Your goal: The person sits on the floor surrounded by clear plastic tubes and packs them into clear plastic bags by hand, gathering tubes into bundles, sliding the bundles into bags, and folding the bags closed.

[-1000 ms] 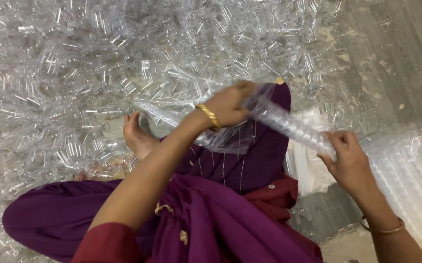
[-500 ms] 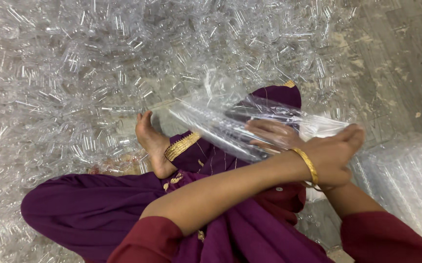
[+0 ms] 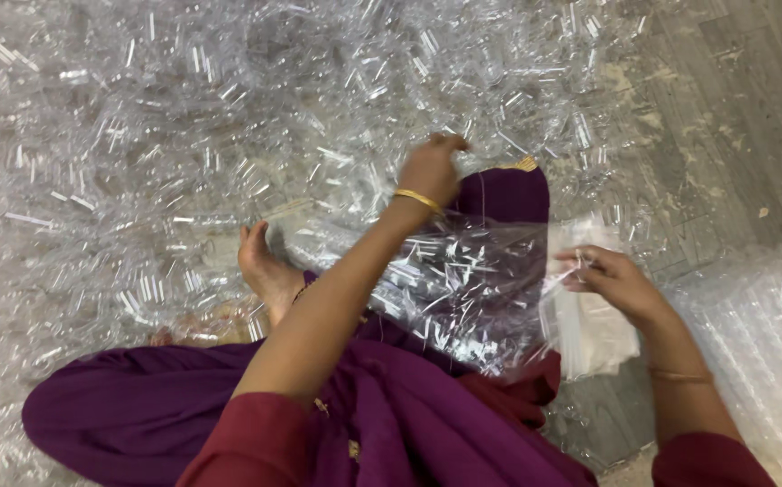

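Observation:
A big heap of small clear plastic pieces point(image 3: 184, 135) covers the floor in front of me. My left hand point(image 3: 432, 169), with a gold bangle on the wrist, reaches to the heap's near edge, its fingers curled down among the pieces. A clear plastic bag point(image 3: 463, 289) with several pieces inside lies across my purple lap. My right hand point(image 3: 612, 280) pinches the bag's right edge.
My bare foot point(image 3: 265, 266) rests at the heap's edge, left of the bag. A flat stack of whitish bags point(image 3: 594, 343) lies under my right hand. Filled clear packs point(image 3: 761, 352) sit at the right. Grey floor point(image 3: 734, 126) shows at the upper right.
My left hand has left the bag, where it crossed over to the right, and gone up to the heap. My right hand now holds the bag's edge in plain view.

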A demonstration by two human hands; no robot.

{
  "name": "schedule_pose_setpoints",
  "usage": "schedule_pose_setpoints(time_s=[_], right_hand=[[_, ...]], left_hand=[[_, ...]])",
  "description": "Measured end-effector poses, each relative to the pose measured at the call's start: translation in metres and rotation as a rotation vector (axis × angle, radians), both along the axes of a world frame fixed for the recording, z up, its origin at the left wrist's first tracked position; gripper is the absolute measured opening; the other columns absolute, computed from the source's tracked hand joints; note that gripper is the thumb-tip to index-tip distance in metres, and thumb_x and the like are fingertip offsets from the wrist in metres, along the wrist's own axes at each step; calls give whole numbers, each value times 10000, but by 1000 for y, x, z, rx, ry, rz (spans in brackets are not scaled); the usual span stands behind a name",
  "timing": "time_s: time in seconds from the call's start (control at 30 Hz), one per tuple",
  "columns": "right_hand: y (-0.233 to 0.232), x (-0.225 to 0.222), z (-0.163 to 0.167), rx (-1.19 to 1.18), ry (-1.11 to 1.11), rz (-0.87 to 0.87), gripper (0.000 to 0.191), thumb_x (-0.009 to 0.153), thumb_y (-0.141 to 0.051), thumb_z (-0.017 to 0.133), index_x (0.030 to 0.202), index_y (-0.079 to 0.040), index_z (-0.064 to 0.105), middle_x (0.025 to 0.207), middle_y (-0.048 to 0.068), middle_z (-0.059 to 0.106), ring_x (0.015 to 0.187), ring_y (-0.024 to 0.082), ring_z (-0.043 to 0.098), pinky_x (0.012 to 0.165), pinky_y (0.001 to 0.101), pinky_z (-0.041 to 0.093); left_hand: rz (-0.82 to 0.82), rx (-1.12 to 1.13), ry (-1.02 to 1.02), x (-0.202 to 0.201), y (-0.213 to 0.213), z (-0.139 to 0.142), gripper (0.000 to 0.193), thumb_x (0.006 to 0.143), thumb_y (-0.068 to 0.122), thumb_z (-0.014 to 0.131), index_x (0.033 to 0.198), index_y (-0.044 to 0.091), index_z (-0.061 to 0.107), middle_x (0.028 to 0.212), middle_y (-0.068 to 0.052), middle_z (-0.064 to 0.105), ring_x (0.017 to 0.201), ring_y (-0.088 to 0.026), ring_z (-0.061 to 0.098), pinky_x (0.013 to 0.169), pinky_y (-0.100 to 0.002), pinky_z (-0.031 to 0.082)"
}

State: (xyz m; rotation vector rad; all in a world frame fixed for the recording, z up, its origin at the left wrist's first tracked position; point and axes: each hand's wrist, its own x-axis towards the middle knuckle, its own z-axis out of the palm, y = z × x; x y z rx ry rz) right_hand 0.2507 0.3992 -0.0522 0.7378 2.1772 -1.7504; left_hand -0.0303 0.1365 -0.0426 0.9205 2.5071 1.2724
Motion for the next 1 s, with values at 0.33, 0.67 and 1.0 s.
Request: schedule_pose_setpoints(time_s=[0.33,0.67,1.0], right_hand=[[-34,-145,6,733,442,-77,269,996,-227,708,1197,-47,699,1104,123,755,1011,224,741,846,358,605],[-97,-249,-4,865,354,-100,363,955,-32,667,1312,-55,607,921,125,776,881,278,760,827,397,583],[-112,-268,-24,249,444,17,265,990,-72,640,1248,-19,667,1174,138,726,1096,232,718,957,364,606]], left_hand=[[-86,-263,-3,-32,-57,-72,508,752,37,809,1208,139,611,1356,-184,499,1096,-381,624,937,-450,565],[208,153,-259,-48,-81,-62,687,772,269,910,1312,86,526,1017,-97,716,750,-208,718,678,-352,587],[-163,69,-615,-39,-65,-43,755,864,274,729,1510,200,345,998,-134,689,653,-193,747,639,-343,624]])
